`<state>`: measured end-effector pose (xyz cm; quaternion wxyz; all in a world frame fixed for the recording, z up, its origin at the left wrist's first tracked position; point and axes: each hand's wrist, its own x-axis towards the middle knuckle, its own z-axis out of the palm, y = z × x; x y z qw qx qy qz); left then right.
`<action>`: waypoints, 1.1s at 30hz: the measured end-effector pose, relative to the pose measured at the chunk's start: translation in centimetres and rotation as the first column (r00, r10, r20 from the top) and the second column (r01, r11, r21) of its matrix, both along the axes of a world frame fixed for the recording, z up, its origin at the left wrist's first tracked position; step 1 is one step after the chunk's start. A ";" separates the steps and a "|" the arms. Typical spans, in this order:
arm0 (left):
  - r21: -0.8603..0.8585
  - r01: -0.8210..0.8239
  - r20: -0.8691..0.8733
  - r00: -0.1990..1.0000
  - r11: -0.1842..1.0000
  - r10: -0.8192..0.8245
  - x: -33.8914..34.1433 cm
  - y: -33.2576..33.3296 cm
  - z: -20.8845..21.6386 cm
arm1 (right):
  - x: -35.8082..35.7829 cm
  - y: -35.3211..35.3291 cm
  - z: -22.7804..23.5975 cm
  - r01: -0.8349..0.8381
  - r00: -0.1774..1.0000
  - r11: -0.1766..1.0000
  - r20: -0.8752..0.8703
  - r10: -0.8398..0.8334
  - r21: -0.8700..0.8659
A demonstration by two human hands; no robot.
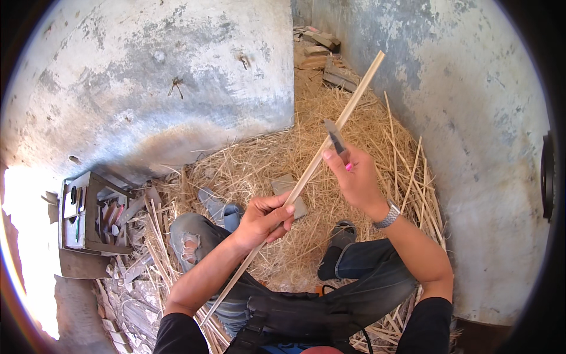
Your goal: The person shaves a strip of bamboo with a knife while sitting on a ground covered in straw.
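A long, thin, pale strip, bamboo or wood [361,91], runs slantwise from above my left leg up toward the far right. My left hand [264,221] is closed around its middle, thumb on top. In my right hand [359,180] is a knife [334,134], its short grey blade lying against the strip, beyond my left hand. A bit of pink shows between the right fingers; most of the handle is hidden in the grip. The right thumb reaches the strip's edge just below the blade.
Straw-like shavings [265,159] cover the floor, with long thin sticks [413,177] along the right wall. A small open cabinet [88,212] with tools stands at left. Wood blocks [321,41] lie at the back. Weathered walls [224,71] close in around my bent legs [377,277].
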<state>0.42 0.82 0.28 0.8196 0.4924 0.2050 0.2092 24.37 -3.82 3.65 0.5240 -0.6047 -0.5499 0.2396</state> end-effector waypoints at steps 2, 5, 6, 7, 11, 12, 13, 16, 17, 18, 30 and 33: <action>0.000 0.005 -0.019 1.000 1.000 -0.005 -0.1 -0.1 -0.2 | 0.0 0.0 0.4 0.005 0.997 0.999 0.076 -0.009 0.047; 0.003 -0.020 -0.049 0.999 1.000 0.020 0.1 -0.5 -0.3 | -0.7 -0.4 0.9 0.003 0.985 1.000 0.173 0.000 -0.021; 0.010 -0.046 -0.055 0.997 0.999 0.047 0.2 -0.6 -0.2 | -0.9 -0.3 1.1 0.004 0.985 1.000 0.173 -0.001 -0.022; 0.009 -0.045 -0.056 0.997 0.999 0.046 0.2 -0.6 -0.4 | -0.9 -0.2 1.2 -0.017 0.996 1.000 0.088 0.018 -0.020; 0.036 -0.032 -0.029 0.999 0.999 0.033 0.0 -0.7 -0.6 | 1.4 0.7 0.8 0.060 0.998 0.998 -0.003 -0.060 -0.015; 0.053 -0.008 -0.012 1.000 0.999 0.008 -0.1 -0.7 -0.5 | 2.2 0.9 0.7 0.064 0.998 0.998 -0.001 -0.064 -0.015; 0.053 -0.004 -0.010 1.000 0.999 0.004 -0.3 -0.8 -0.5 | 3.0 1.0 0.6 0.111 0.986 0.994 -0.124 -0.110 -0.001; 0.029 0.055 -0.035 0.998 0.998 -0.054 -1.0 -0.9 -0.5 | 4.9 1.3 1.6 0.218 0.916 0.976 -0.344 -0.209 -0.011; 0.021 0.092 -0.048 0.995 0.996 -0.091 -1.2 -0.9 -0.4 | 5.6 1.3 2.1 0.272 0.862 0.962 -0.435 -0.260 -0.034; 0.013 0.128 -0.062 0.990 0.992 -0.127 -1.3 -0.9 -0.4 | 6.6 1.3 2.4 0.277 0.862 0.960 -0.432 -0.264 -0.035; 0.074 0.258 -0.164 0.956 0.963 -0.243 -1.1 -0.9 -0.9 | 10.8 0.3 2.3 0.390 0.762 0.920 -0.573 -0.302 0.033; 0.139 0.221 -0.154 0.968 0.965 -0.200 -0.3 -1.6 -0.3 | 8.4 -0.4 2.0 0.271 0.910 0.962 -0.316 -0.269 -0.037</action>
